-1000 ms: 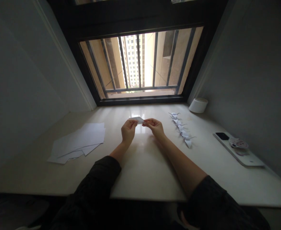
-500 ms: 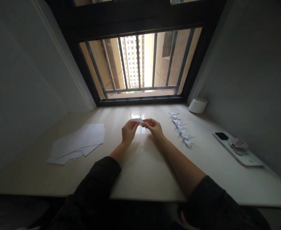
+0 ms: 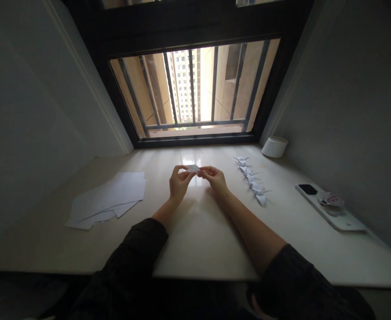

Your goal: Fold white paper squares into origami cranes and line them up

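A small folded piece of white paper (image 3: 192, 168) is held up between my two hands, above the pale sill. My left hand (image 3: 179, 181) pinches its left and lower edge between thumb and fingers. At its right end, the thumb and fingertips of my right hand (image 3: 214, 178) close on the paper. The fingers hide parts of its folds. To the right of my hands, several folded white paper cranes (image 3: 251, 178) stand in a slanting row.
Loose sheets of white paper (image 3: 115, 193) lie overlapped at the left. A phone (image 3: 329, 211) with a round grip on its back rests at the right. Behind it a white roll-shaped object (image 3: 275, 147) stands by the wall. A dark window frame (image 3: 197, 141) borders the sill's back.
The fingers of my left hand have lifted and shifted slightly, so more of the folded paper shows. My right hand stays almost still.
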{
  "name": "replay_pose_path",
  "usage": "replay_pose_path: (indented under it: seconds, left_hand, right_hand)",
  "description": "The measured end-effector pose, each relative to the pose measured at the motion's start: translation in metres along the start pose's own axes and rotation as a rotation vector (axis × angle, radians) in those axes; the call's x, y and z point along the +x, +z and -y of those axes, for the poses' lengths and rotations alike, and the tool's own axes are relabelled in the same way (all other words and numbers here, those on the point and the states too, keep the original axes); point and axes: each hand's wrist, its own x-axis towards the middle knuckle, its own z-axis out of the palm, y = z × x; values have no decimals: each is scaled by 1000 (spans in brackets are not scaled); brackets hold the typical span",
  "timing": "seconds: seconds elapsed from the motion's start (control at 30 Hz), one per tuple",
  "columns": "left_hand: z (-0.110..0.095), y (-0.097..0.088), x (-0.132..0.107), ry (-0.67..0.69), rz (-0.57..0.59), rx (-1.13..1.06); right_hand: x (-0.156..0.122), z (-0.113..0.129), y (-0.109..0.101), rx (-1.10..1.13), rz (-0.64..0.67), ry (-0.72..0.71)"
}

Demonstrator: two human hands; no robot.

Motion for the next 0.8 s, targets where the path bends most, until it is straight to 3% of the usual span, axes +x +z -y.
replay_pose_path:
  seconds: [0.2, 0.8]
  left_hand:
    - [1, 1, 2, -83, -30, -44]
    - [-5, 4, 4, -148, -89, -96]
  right_hand:
    - [-3, 2, 3, 9, 21, -4]
    - [2, -6, 0, 21, 28, -5]
